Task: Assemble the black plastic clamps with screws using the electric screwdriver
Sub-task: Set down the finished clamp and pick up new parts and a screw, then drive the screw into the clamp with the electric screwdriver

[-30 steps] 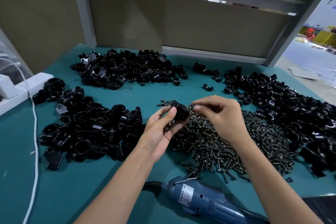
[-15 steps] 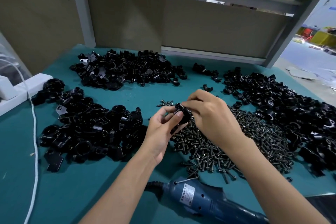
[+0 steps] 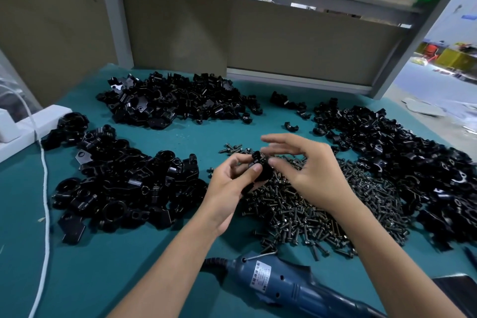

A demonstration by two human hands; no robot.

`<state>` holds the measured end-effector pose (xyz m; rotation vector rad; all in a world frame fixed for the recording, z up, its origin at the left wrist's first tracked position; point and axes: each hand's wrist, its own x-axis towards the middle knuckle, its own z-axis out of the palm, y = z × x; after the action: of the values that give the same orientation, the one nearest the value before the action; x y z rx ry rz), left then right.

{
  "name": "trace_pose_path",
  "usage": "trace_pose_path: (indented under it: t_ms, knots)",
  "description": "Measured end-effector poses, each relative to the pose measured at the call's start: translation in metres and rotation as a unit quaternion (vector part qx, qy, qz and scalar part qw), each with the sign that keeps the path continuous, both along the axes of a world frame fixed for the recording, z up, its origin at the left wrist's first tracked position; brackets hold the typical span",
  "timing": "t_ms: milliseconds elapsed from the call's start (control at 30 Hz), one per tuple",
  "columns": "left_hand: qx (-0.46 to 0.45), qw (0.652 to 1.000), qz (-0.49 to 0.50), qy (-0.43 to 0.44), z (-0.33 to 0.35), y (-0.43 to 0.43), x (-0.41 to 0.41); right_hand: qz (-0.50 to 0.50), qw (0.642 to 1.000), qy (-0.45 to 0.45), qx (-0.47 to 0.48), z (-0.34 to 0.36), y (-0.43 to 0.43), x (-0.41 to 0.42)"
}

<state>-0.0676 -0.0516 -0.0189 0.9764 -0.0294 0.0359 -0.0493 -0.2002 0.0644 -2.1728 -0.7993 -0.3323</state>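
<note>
In the head view the left hand (image 3: 232, 184) pinches 1 black clamp (image 3: 261, 168) between thumb and fingers, above the near-left edge of the screw heap (image 3: 322, 204). The right hand (image 3: 312, 171) is apart from it, fingers spread. Its thumb is just beside the clamp, and I see nothing held in it.

I think the grip is light, so the clamp can turn or slip and fall among the screws. A screw that is not seated straight can also drop out before the electric screwdriver (image 3: 284, 284) reaches it. This tool lies near the front of the tabletop (image 3: 103, 266), and an elbow could push it.

I count 2 hands, 1 clamp in hand and 1 screwdriver. There are 3 large heaps of black parts: left heap (image 3: 124, 183), back heap (image 3: 175, 106) and right heap (image 3: 400, 157). There is 1 screw heap. The pieces are too many to count.
</note>
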Motion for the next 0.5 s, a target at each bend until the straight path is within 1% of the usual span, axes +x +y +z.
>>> trace_pose_path:
  t_ms: [67,100,133,167,200,233,267,300,333,367,400,467,500]
  knots:
    - [-0.06,0.998,-0.02,0.004,0.003,0.003,-0.001,0.0,1.0,0.01,-0.007,0.003,-0.009,-0.019]
    - [-0.089,0.996,-0.025,0.014,0.005,0.005,-0.001,-0.008,0.999,0.015,-0.038,0.006,-0.016,-0.031]
    - [-0.12,0.992,-0.024,0.028,0.006,0.007,0.0,-0.02,0.993,0.03,-0.11,0.007,-0.025,-0.044]
    - [-0.153,0.987,-0.023,0.041,0.007,0.009,0.0,-0.027,0.973,0.067,-0.218,0.003,-0.034,-0.057]
    - [-0.184,0.982,-0.023,0.047,0.008,0.01,0.0,-0.033,0.936,0.108,-0.333,-0.001,-0.042,-0.069]
    - [-0.207,0.977,-0.025,0.048,0.008,0.011,0.001,-0.036,0.91,0.123,-0.394,-0.015,-0.047,-0.081]
    - [-0.219,0.974,-0.027,0.048,0.008,0.013,0.001,-0.069,0.895,0.133,-0.419,-0.028,-0.043,-0.095]
    - [-0.226,0.972,-0.028,0.049,0.008,0.014,0.002,-0.114,0.881,0.165,-0.429,-0.037,-0.036,-0.108]
    - [-0.231,0.971,-0.03,0.051,0.007,0.015,0.002,-0.147,0.888,0.186,-0.395,-0.045,-0.032,-0.119]
    - [-0.235,0.97,-0.032,0.054,0.007,0.016,0.002,-0.172,0.909,0.136,-0.354,-0.059,-0.036,-0.127]
    - [-0.237,0.969,-0.033,0.058,0.007,0.017,0.003,-0.159,0.916,0.087,-0.359,-0.064,-0.045,-0.132]
    - [-0.231,0.97,-0.028,0.072,0.006,0.017,0.003,-0.125,0.906,0.061,-0.399,-0.059,-0.058,-0.136]
    - [-0.225,0.971,-0.024,0.079,0.006,0.016,0.002,-0.14,0.902,0.025,-0.407,-0.061,-0.063,-0.137]
